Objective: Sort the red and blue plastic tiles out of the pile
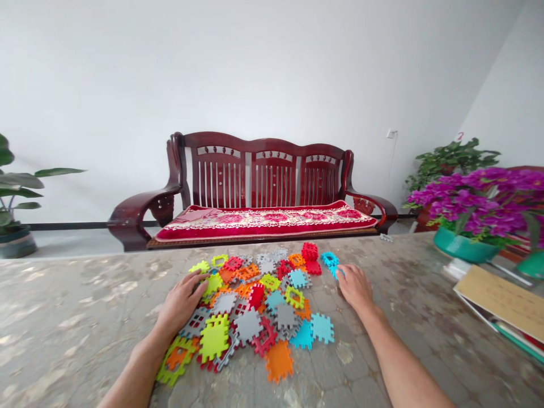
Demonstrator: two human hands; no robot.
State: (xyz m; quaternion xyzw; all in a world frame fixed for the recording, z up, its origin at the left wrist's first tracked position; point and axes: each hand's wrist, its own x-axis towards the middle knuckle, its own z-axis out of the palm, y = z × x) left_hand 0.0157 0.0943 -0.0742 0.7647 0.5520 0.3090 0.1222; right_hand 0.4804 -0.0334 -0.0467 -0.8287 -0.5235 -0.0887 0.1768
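A heap of toothed plastic building tiles in several colours lies in front of me, with a grey tile point(248, 326) and an orange tile point(279, 361) near its front. My left hand point(182, 299) rests at the heap's left edge, fingers apart, its fingertips touching a yellow-green tile point(212, 284). On the far right side, my right hand point(355, 287) has its thumb and fingers closed at the edge of a blue tile point(330, 260), partly hiding it. Beside that piece stands a small red block of joined tiles point(310, 251).
A patterned grey cloth point(85, 328) covers the table. At right are a green pot point(463, 247) of purple flowers and a stack of books point(504, 300). A small grey piece point(386, 238) lies at the far edge. Behind stands a wooden bench point(272, 170).
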